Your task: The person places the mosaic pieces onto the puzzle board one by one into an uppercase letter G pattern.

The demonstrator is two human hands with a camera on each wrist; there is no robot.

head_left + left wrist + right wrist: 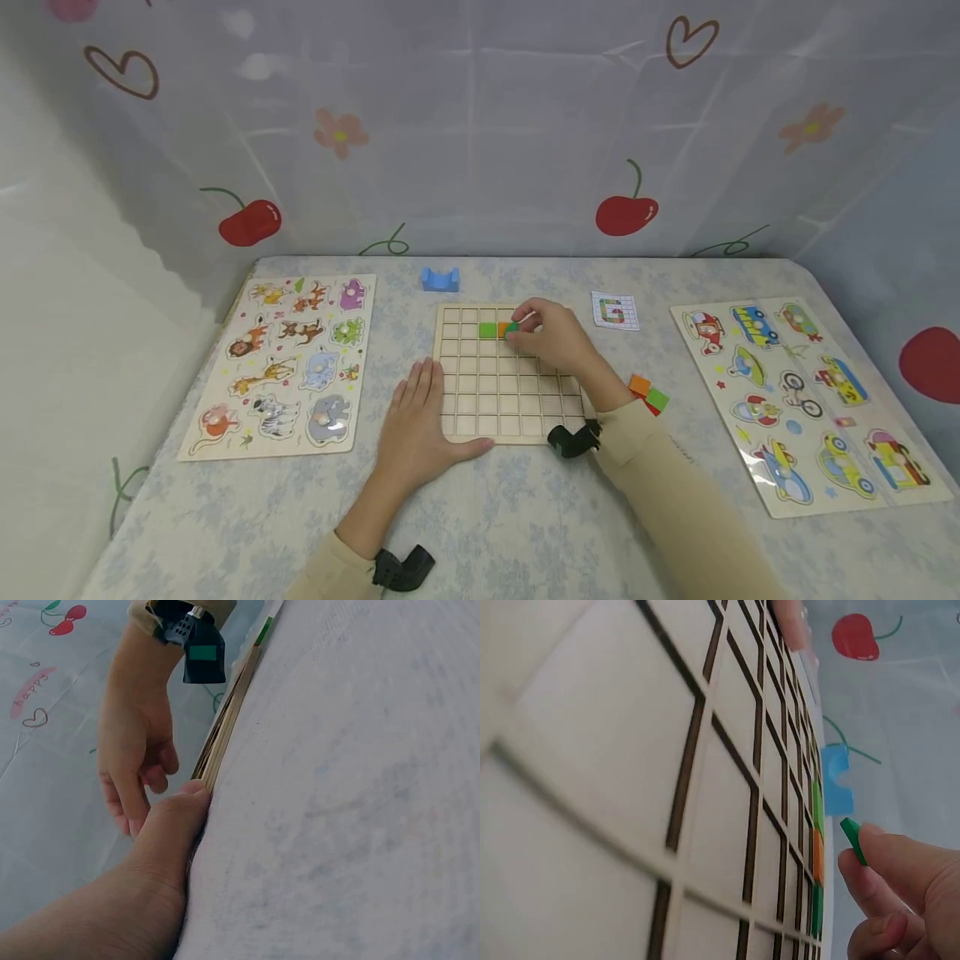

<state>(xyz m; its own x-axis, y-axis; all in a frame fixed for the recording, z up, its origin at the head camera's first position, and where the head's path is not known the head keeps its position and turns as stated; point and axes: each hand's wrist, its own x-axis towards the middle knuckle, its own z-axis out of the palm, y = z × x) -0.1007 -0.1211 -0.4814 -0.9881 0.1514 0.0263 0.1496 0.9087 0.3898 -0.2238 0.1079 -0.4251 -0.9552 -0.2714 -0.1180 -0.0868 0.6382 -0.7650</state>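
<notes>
Dark green tile [853, 841] is pinched between thumb and finger of the right hand [553, 336], above the far part of the gridded board [487, 385], where a light green tile [487, 330], an orange tile [818, 856] and a second green tile [817, 907] are seated in a row. The board's edge is touched by the left hand [416, 425], fingers straight and thumb spread.

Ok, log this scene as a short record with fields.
Base: square pale wooden grid board
Placed: light green square tile, orange square tile, dark green square tile, in a row
Right grip: pinches flat dark green piece
Left grip: flat, fingers at board's left edge
Beyond board: blue notched block
Right of board: white printed pattern card; loose orange, green and red tiles
Far left: rectangular wooden animal puzzle
Far right: rectangular wooden vehicle puzzle
</notes>
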